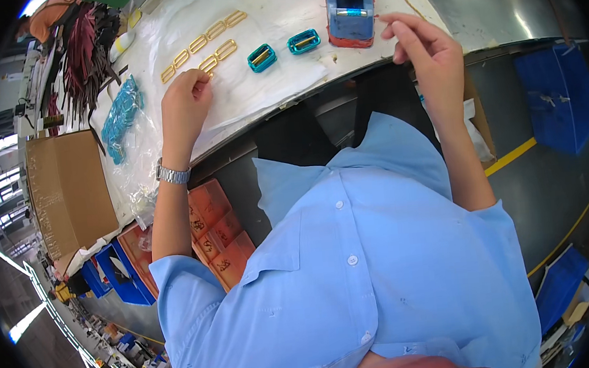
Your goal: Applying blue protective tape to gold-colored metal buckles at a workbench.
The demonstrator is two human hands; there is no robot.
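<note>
My left hand (187, 109), with a metal watch on its wrist, is over the left part of the white-covered table. Its fingers are curled and pinch the near end of a gold slide buckle (208, 64), partly hidden by them. Another gold slide buckle (227, 49) lies beside it, and a row of several more gold buckles (198, 43) runs behind. To the right sit two buckles covered in teal, a nearer one (262, 58) and a farther one (304, 41). My right hand (429, 52) hovers beside the blue tape dispenser (351, 24), fingers bent and apart, nothing visible in them.
A clear bag of teal pieces (123, 118) lies at the table's left, near a cardboard box (72, 191). Dark red strips (87, 51) hang at the far left. Orange bins (219, 231) stand below the table edge, and a blue crate (556, 97) is at right.
</note>
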